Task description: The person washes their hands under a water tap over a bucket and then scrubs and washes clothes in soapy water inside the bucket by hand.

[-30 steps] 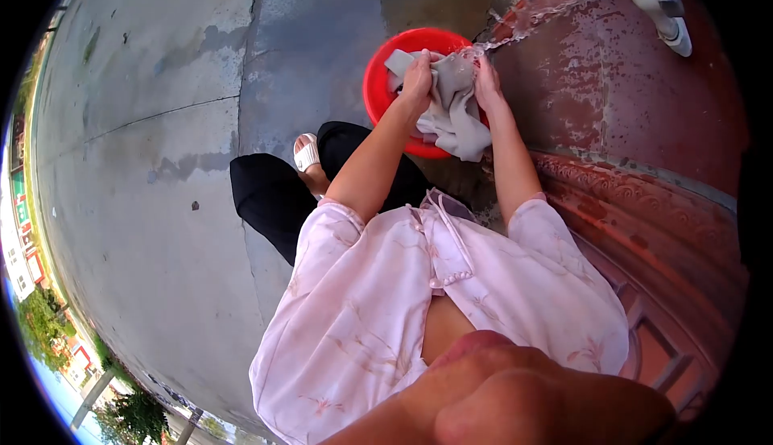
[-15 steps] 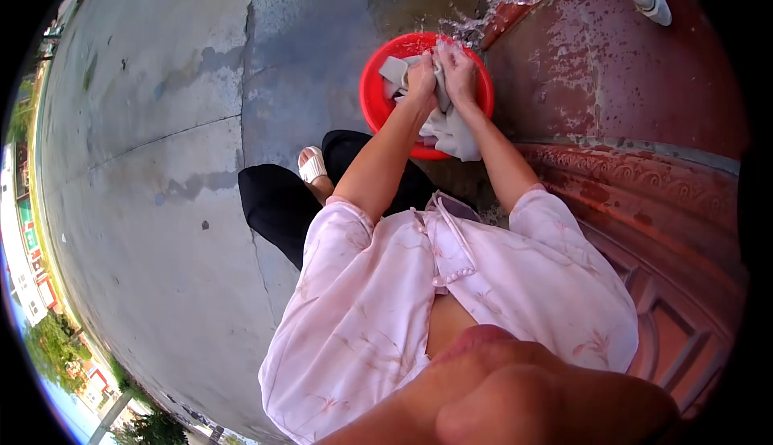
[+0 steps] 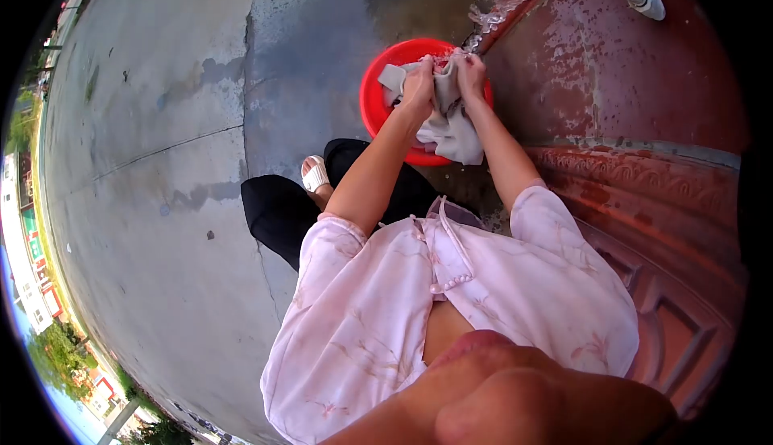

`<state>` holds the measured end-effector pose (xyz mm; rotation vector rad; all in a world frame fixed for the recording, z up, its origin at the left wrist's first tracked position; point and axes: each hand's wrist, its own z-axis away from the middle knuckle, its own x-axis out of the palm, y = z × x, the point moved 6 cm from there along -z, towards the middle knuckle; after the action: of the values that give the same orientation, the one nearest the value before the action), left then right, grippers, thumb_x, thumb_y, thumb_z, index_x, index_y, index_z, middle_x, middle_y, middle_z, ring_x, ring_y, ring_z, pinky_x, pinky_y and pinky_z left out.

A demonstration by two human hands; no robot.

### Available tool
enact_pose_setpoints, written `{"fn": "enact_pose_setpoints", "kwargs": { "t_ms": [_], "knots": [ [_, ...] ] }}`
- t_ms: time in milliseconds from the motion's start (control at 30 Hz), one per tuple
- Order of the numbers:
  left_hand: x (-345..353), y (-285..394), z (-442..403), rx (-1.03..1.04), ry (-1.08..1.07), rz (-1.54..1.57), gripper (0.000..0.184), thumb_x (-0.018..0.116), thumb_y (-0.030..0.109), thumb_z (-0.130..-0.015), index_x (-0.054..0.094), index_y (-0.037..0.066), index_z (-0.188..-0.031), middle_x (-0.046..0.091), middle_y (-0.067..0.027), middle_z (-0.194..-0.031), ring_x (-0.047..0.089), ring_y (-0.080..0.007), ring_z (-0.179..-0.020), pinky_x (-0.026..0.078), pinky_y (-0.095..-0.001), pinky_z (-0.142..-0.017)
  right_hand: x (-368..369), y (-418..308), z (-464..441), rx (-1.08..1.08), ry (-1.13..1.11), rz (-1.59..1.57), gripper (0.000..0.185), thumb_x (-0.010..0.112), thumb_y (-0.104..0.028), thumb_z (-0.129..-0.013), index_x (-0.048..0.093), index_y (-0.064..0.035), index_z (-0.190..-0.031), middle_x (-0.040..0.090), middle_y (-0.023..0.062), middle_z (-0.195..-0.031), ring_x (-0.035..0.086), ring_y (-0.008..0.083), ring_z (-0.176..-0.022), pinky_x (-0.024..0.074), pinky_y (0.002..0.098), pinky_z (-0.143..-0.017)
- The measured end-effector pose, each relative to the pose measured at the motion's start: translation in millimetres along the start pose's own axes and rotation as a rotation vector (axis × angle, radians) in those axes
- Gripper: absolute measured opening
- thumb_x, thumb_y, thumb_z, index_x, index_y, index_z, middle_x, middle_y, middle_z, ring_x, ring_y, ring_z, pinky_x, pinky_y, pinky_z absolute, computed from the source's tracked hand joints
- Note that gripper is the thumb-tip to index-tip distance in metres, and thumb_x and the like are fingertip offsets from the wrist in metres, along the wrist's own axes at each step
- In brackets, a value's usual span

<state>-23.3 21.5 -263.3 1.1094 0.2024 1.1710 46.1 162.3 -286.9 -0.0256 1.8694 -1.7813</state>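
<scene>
A red basin (image 3: 371,105) stands on the wet ground before me, with wet cloth in it. My left hand (image 3: 418,88) is closed on a light grey wet garment (image 3: 448,99) over the basin. On the other side, my right hand (image 3: 470,74) grips the same garment near the basin's far edge. The cloth stretches between both hands, and a pale part of it hangs over the near rim. What kind of garment it is I cannot tell. Water (image 3: 515,0) pours in from the upper right and splashes by my right hand.
Reddish wet tiles (image 3: 596,74) and a carved reddish ledge (image 3: 644,173) lie to the right. Grey concrete (image 3: 153,123) spreads to the left. Another person's foot in a white shoe (image 3: 646,0) is at the upper right. My own sandalled foot (image 3: 315,173) is near the basin.
My hands have moved slightly apart, the right one to the right, and more cloth shows stretched between them. The splash at the basin's far edge is smaller.
</scene>
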Motion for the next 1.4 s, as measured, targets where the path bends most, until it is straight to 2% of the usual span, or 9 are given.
{"fn": "enact_pose_setpoints", "kwargs": {
  "t_ms": [67,167,367,533,667,800,967,1200,1400],
  "knots": [
    [-7.7,-0.5,-7.5,-0.095,-0.093,0.19,0.043,0.043,0.045,-0.098,0.062,0.007,-0.094,0.064,-0.008,-0.091,0.059,-0.0222,-0.084,0.049,-0.0379,-0.076,-7.3,21.0,-9.0,0.544,-0.051,-0.534,0.031,0.062,-0.031,-0.089,0.068,-0.0014,-0.086,0.07,0.0095,-0.096,0.065,0.0216,-0.088,0.0495,0.0351,-0.075],
    [-23.7,-25.8,-15.9,-0.159,-0.082,0.257,0.06,0.043,0.05,-0.098,0.048,-0.001,-0.129,0.055,-0.0133,-0.128,0.053,-0.0264,-0.117,0.041,-0.0388,-0.099,13.4,38.4,-14.6,0.397,-0.406,-0.565,0.031,0.063,-0.032,-0.089,0.069,-0.0015,-0.091,0.069,0.0073,-0.101,0.063,0.0183,-0.093,0.0491,0.032,-0.078],
    [-51.8,-52.3,-40.7,-0.123,0.078,0.308,0.049,0.047,0.046,-0.097,0.059,0.001,-0.111,0.063,-0.0121,-0.105,0.062,-0.023,-0.092,0.051,-0.0364,-0.079,15.4,-110.5,106.5,-0.51,-0.469,0.022,0.033,0.067,-0.032,-0.084,0.054,-0.0031,-0.073,0.06,0.0146,-0.067,0.063,0.0311,-0.065,0.047,0.0401,-0.062],
    [-3.3,-1.7,27.9,-0.056,0.121,-0.09,0.038,0.037,0.034,-0.101,0.059,0.004,-0.107,0.061,-0.0104,-0.1,0.06,-0.024,-0.095,0.051,-0.0387,-0.084,8.6,-52.3,41.8,-0.082,-0.165,0.026,0.034,0.063,-0.03,-0.086,0.059,0.0016,-0.075,0.061,0.0201,-0.07,0.062,0.0333,-0.065,0.0458,0.0424,-0.061],
    [-32.0,-57.9,-26.9,-0.281,0.061,0.456,0.035,0.044,0.032,-0.096,0.062,0.003,-0.101,0.062,-0.0112,-0.095,0.059,-0.0238,-0.092,0.049,-0.0378,-0.081,13.1,-76.4,87.5,-0.37,-0.184,0.147,0.037,0.06,-0.032,-0.087,0.054,-0.0005,-0.069,0.057,0.0202,-0.065,0.059,0.0352,-0.063,0.0452,0.0432,-0.063],
    [-14.1,-29.7,2.9,-0.036,0.118,0.095,0.032,0.043,0.028,-0.094,0.061,0.003,-0.088,0.062,-0.0086,-0.081,0.059,-0.0234,-0.074,0.05,-0.0405,-0.068,11.1,-31.9,44.3,-0.045,-0.149,0.082,0.035,0.06,-0.033,-0.086,0.055,-0.002,-0.07,0.059,0.0216,-0.068,0.059,0.041,-0.065,0.0439,0.0494,-0.061],
    [-49.8,-64.2,-44.3,-0.002,-0.117,-0.252,0.03,0.046,0.034,-0.094,0.06,0.008,-0.089,0.063,-0.0084,-0.094,0.058,-0.022,-0.093,0.048,-0.0416,-0.079,14.6,-80.7,107.4,-0.41,-0.203,0.059,0.032,0.066,-0.022,-0.083,0.048,-0.0022,-0.065,0.052,0.0201,-0.061,0.059,0.0388,-0.064,0.0409,0.0466,-0.056],
    [-73.4,-42.4,20.2,-0.218,0.331,0.15,0.053,0.045,0.045,-0.096,0.049,0.004,-0.129,0.058,-0.013,-0.118,0.059,-0.0272,-0.1,0.047,-0.0405,-0.089,22.3,5.0,20.4,-0.012,-0.438,0.537,0.056,0.061,-0.045,-0.081,0.06,-0.0059,-0.121,0.064,0.0234,-0.108,0.06,0.0376,-0.104,0.0462,0.0478,-0.091],
    [-93.5,-66.5,4.8,-0.113,0.355,0.293,0.046,0.047,0.037,-0.097,0.057,-0.005,-0.114,0.064,-0.0158,-0.105,0.063,-0.0259,-0.093,0.052,-0.0393,-0.08,23.0,-42.3,120.1,-0.595,-0.372,0.451,0.035,0.057,-0.032,-0.088,0.066,-0.0043,-0.108,0.065,0.0181,-0.107,0.059,0.0374,-0.103,0.0435,0.0473,-0.091]
  ]
}}
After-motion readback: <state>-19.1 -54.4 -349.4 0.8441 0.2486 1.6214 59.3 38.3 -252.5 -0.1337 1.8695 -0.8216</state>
